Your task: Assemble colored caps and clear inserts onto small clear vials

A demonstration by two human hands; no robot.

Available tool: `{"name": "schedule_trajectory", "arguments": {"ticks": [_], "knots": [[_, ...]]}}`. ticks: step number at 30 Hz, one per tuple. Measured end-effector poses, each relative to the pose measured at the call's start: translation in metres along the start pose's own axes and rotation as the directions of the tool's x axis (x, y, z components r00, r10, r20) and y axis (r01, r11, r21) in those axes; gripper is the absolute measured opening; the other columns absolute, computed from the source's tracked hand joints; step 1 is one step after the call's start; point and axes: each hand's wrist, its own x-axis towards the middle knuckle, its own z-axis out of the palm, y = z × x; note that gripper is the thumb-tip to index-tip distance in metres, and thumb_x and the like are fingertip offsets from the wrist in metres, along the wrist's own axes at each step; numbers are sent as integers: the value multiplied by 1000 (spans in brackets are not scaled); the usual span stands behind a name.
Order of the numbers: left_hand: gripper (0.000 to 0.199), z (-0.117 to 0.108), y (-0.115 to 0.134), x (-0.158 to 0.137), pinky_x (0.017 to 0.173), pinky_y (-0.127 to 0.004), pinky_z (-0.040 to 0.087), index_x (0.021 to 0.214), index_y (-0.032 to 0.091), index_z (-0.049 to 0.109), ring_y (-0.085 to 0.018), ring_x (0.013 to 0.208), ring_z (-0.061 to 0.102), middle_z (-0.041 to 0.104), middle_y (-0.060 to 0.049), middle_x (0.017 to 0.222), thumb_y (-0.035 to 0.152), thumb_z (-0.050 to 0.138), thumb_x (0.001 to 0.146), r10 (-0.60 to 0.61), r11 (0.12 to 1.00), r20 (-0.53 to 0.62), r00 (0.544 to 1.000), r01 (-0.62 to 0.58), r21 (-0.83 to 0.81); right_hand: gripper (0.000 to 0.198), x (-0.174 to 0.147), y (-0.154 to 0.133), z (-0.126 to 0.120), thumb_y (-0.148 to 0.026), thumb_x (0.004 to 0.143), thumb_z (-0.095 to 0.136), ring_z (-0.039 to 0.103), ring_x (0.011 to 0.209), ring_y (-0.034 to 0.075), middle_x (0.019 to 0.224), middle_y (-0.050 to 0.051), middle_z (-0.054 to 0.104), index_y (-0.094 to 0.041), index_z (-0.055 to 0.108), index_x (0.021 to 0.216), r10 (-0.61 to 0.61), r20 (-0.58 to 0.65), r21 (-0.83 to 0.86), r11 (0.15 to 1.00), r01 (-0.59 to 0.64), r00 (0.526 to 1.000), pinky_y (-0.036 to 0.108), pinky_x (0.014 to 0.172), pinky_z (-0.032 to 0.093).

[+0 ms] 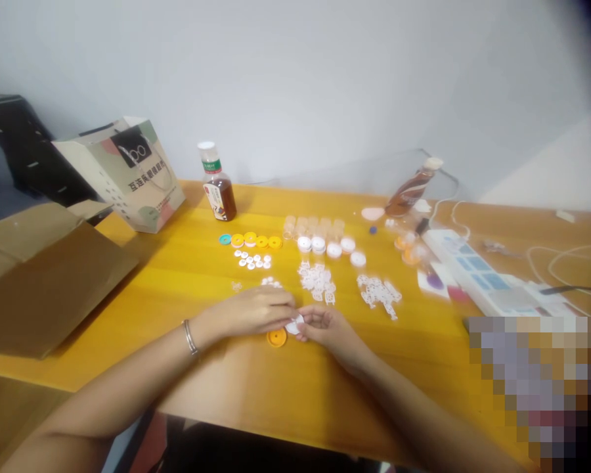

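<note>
My left hand (pixel 263 312) and my right hand (pixel 328 328) both pinch one small white piece (pixel 294 324) with their fingers. From far off, I see it to the right of the drink bottle (pixel 220 190) and much nearer to me than that bottle. I can't tell just what the piece is. A yellow disc (pixel 276 337) lies on the table (pixel 201 387) just beside the fingers, also nearer than the bottle. The drink bottle has a white cap, and a green band with small writing too blurry for me to read for sure. The big paper bag (pixel 123 174) is left of the bottle. It has a line of big Chinese letters; the first two look like 互连 to me, and I can't be sure of the rest. Its black patch shows a white drawing like glasses. The cardboard box (pixel 54 289) is left of the bottle too, but nearer me. To the right of the bottle and a bit nearer, I see a row of round lids (pixel 262 242), one blue and the rest yellow, then white discs (pixel 333 250). The other bottle (pixel 411 190) is far right of the drink bottle, its label a blur.
</note>
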Motion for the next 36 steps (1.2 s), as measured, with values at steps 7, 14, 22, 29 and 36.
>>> {"name": "schedule_trajectory", "arguments": {"ticks": [7,14,22,29,36], "knots": [[24,1,-1,-3,75,-27,45,91,16,59,-13,82,53,59,-6,91,19,36,90,17,997,-21,1000,-15,77,29,1,-2,-1,-33,55,74,57,53,9,61,-2,64,-16,64,77,15,-11,34,999,-14,1000,27,63,48],[22,1,-2,-5,80,-33,41,99,18,57,-17,89,52,59,-7,94,26,40,87,97,969,-22,995,-89,232,24,-5,-9,0,-30,59,73,57,55,9,64,-1,65,-17,65,78,-17,-9,72,997,17,1000,24,61,46],[28,0,-4,-7,84,-34,34,111,21,51,-18,92,51,59,-7,101,27,39,87,47,979,-26,999,-40,200,32,-3,-4,-3,-30,57,75,63,69,13,76,4,70,-16,67,84,43,-18,154,987,-40,999,28,73,48],[28,4,-6,-7,82,-34,34,110,18,51,-17,90,54,61,-7,97,25,39,87,103,972,-19,994,-97,212,30,-4,-6,-2,-29,53,77,65,78,15,83,6,70,-15,69,78,147,2,226,963,-144,989,30,83,47],[31,6,-8,-7,85,-34,35,113,20,52,-17,92,54,62,-7,101,23,41,85,76,996,-52,996,-74,39,29,-4,-6,-3,-29,52,78,65,72,14,75,3,71,-16,67,75,144,-33,189,973,-135,989,28,77,49]]}}
